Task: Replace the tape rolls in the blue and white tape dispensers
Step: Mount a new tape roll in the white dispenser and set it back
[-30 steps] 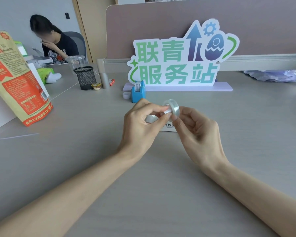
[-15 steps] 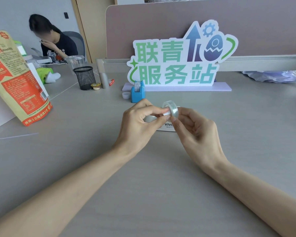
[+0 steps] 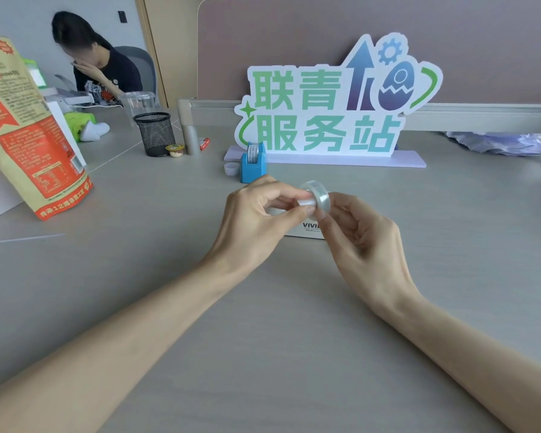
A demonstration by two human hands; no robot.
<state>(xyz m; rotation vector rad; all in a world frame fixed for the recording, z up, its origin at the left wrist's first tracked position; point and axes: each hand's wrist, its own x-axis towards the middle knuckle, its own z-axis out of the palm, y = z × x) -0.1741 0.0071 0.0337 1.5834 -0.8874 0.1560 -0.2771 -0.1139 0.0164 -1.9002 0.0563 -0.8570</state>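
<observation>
Tape roll pinched between left hand and right hand; looks light, rigid, slick on the faces, so grip across the outer rim

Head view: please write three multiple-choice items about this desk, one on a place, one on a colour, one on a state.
1. Where does the blue tape dispenser stand?
A. on the desk, before the left end of the sign
B. on the floor
C. on a shelf

2. What colour is the mesh pen cup?
A. white
B. black
C. red

3. How is the clear tape roll placed?
A. lying flat on the desk
B. fitted in the blue tape dispenser
C. held up between the left hand and the right hand

Answers: 1 A, it stands at the sign's base by its left end; 2 B, its mesh is black; 3 C, fingers of both hands pinch it above the desk.
</observation>
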